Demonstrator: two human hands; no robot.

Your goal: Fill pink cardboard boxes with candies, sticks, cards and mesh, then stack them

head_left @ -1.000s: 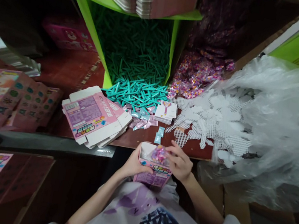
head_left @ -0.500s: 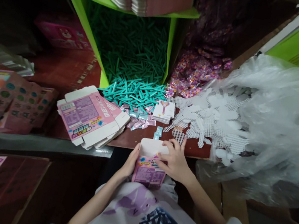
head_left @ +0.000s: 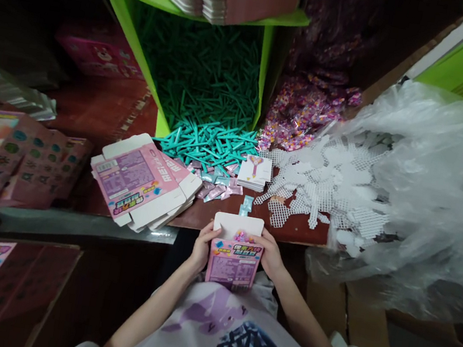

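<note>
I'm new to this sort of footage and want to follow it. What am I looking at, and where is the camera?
There is no machine here, just a person working bare-handed. The view comes from a camera on that person's head, looking forward and down. The left hand and right hand hold a pink box by its sides; its white flap stands up, and colourful beads show at the opening. On the reddish table lie flattened boxes, teal sticks, small sachets, stacked cards and white mesh pieces.

Single head-worn view, facing forward and down, table [head_left: 208,218] nearby.
</note>
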